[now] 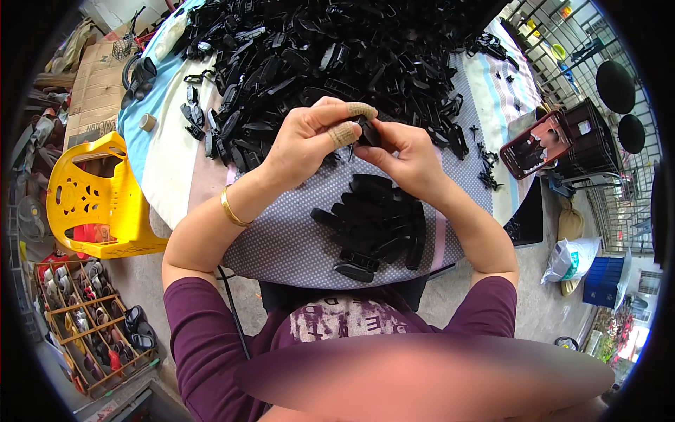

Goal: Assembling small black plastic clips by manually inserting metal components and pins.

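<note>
Both my hands meet above the middle of the table around a small black plastic part (368, 133). My left hand (307, 138) grips it with thumb and forefinger, each wrapped in beige tape, and a gold bangle circles that wrist. From the other side my right hand (406, 155) pinches the same part, whose exact kind is partly hidden by fingers. Just below my hands lies a small group of black curved plastic pieces (373, 221) on the dotted cloth. Beyond them a big heap of loose black plastic parts (281, 63) covers the far side of the table.
Small black bits (487, 165) lie on the cloth at right, near a reddish-brown tray (538, 144) and a black crate (587, 141). A tape roll (147, 122) sits at left. Beside the table stand a yellow plastic chair (105, 200) and a wooden shoe rack (88, 323).
</note>
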`<move>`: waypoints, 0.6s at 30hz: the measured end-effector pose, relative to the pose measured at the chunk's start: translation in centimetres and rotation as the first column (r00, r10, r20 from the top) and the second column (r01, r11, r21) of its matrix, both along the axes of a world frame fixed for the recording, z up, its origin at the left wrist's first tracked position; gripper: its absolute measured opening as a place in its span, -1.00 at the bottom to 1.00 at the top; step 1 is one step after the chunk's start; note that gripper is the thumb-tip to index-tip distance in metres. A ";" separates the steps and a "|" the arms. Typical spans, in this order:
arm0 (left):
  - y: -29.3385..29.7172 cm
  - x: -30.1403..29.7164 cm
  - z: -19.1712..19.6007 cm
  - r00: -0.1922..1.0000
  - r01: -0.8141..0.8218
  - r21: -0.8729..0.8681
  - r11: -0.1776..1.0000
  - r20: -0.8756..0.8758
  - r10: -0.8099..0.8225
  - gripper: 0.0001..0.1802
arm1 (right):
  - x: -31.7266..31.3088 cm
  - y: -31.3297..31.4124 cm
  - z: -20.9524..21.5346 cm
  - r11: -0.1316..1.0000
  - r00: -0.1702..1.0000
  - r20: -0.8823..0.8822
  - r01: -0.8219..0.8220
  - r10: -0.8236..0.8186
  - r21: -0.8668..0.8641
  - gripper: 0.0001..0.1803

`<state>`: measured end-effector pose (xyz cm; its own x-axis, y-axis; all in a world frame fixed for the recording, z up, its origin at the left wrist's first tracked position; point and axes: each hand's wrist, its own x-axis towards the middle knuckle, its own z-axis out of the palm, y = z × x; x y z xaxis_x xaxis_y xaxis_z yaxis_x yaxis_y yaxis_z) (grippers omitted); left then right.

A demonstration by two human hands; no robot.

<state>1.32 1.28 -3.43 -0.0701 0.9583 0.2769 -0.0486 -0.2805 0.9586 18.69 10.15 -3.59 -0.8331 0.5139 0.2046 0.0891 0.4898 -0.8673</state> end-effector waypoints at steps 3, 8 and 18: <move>0.1 0.2 -0.3 1.000 0.016 0.018 1.000 -0.003 -0.016 -0.75 | -0.2 -0.3 -0.6 0.985 0.995 -0.100 0.042 -0.025 0.165 -0.75; -0.1 0.6 -0.2 0.998 -0.029 -0.095 0.995 0.053 0.034 -0.75 | 0.2 0.7 0.2 0.956 0.998 0.042 0.022 -0.036 0.292 -0.73; -1.0 3.4 1.4 0.772 0.291 0.088 0.953 -0.609 -0.180 -0.61 | 0.6 6.3 -0.5 0.620 0.970 -0.113 0.225 -0.215 0.752 -0.71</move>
